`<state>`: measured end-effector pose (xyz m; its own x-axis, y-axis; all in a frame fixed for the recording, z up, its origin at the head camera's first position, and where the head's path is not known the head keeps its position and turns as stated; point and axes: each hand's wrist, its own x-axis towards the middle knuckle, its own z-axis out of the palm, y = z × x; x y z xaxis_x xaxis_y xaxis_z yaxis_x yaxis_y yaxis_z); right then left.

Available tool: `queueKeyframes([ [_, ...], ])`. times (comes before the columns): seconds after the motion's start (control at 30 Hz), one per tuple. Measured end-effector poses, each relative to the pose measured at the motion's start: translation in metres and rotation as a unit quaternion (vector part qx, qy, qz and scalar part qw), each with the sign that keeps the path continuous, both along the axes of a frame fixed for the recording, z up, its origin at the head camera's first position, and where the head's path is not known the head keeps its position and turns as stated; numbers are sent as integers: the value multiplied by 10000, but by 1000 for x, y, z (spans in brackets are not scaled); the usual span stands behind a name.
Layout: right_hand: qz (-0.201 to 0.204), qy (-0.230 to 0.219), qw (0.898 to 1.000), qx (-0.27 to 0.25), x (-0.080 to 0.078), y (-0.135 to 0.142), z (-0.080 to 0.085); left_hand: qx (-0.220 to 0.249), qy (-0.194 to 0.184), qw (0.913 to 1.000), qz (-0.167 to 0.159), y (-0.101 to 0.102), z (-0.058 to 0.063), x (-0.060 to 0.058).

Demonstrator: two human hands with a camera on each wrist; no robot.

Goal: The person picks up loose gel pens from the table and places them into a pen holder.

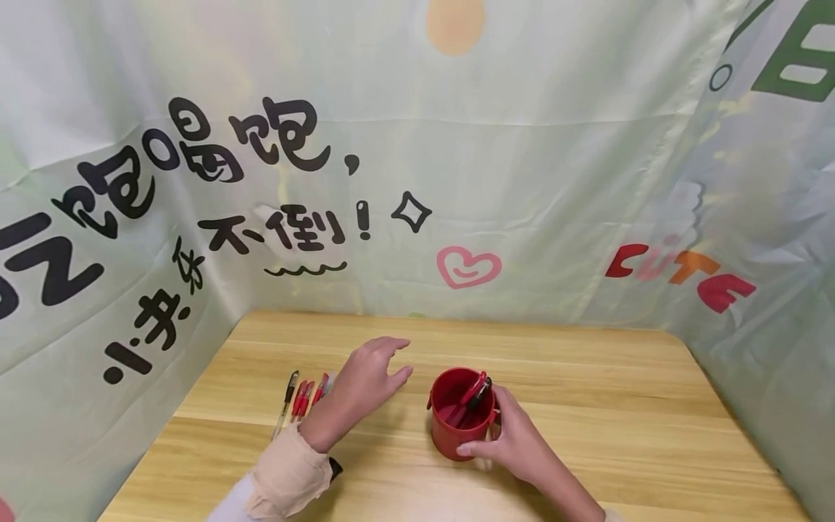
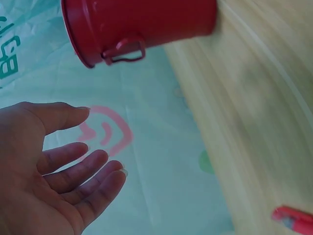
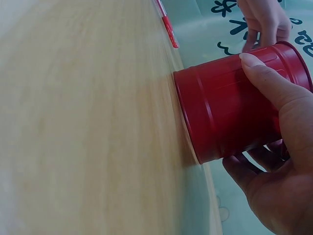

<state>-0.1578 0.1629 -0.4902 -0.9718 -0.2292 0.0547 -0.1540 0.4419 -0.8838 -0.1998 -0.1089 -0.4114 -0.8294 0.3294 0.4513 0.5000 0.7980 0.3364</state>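
A red metal bucket (image 1: 450,441) with small side handles stands upright on the wooden table. Inside it lean a red pen (image 1: 473,388) and a black pen (image 1: 481,395). My right hand (image 1: 515,438) grips the bucket from its right side, thumb across the front and fingers round the back, as the right wrist view also shows. To the left of the bucket my left hand (image 1: 361,386) hovers with nothing in it, fingers loosely bent and thumb apart. In the left wrist view the palm of the left hand (image 2: 63,171) faces the bucket (image 2: 151,19).
On the left of the table lie several pens: a black-capped clear pen (image 1: 288,399) and red pens (image 1: 301,399) beside it, partly behind the left forearm. A small black object (image 1: 335,467) shows by the left wrist. Printed cloth (image 1: 554,181) walls the table's back and sides.
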Motion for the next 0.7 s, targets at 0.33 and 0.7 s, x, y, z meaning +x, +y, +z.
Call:
queueKeyframes([
  [0.33, 51, 106, 9998, -130, -1, 0, 0, -98, -73, 9991, 394, -27, -16, -4],
  [0.7, 27, 77, 9999, -76, 0, 0, 0, -200, -1008, 9907, 888, -46, -32, -4],
])
